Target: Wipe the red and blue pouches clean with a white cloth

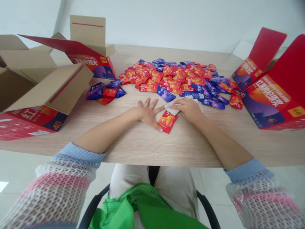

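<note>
On the table in front of me lies a red sachet (168, 122) with an orange fruit picture. My left hand (148, 114) is spread flat, its thumb and forefinger at the sachet's left side and top. A white tissue (175, 107) covers the sachet's upper end, and my right hand (189, 109) grips it and presses it down there. Just beyond my hands, a blue sachet (166, 93) lies at the near edge of a large pile of red and blue sachets (171, 76).
A small group of sachets (106, 91) lies left of the pile. Open red cartons stand on both sides: a near-left carton (35, 117), a far-left carton (91, 62), a near-right carton (274, 101) and a far-right carton (250, 70). The table's front edge (162, 162) runs before my lap.
</note>
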Demonstrator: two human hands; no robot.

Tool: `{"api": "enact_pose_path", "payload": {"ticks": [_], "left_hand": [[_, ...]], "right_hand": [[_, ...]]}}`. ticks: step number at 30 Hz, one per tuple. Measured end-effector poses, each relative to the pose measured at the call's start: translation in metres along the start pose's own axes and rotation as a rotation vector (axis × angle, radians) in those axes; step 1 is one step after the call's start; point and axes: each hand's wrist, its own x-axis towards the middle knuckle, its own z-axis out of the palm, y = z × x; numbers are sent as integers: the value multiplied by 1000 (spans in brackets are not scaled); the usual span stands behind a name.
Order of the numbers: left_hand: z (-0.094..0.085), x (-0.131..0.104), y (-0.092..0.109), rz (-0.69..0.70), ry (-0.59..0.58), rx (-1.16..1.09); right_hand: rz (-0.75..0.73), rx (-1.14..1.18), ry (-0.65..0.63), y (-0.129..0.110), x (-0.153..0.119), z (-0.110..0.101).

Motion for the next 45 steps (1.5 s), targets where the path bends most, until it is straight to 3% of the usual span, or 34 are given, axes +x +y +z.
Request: {"api": "enact_pose_path", "payload": {"ticks": [5,8,14,19,23,28,35,39,42,45], "left_hand": [[-1,-2,2,6,11,-16],[-1,-4,2,8,21,-35],[0,-10,3,7,60,-69],[-2,-10,9,-46,72,-103],[-8,-6,10,-60,-1,-67],[-15,-5,7,-35,-21,-59],[-17,-11,12,-63,-37,-54],[-16,-12,13,-59,-21,-75],[-14,-12,12,-65,-6,-78],[-10,-10,9,-79,19,-71]], "right_hand": [[233,-114,50,7,-6,5],[242,-68,158,9,-11,-5],[-57,155,307,-19,-9,-31],[-307,179,273,-49,-4,-22],[-390,110,229,-54,-2,-15],[-301,44,96,-48,-1,-18],[-44,-59,34,-26,-3,-12],[31,-108,5,-10,-5,-6],[25,-96,52,-2,-8,-7],[-15,2,183,-3,-9,-15]]}}
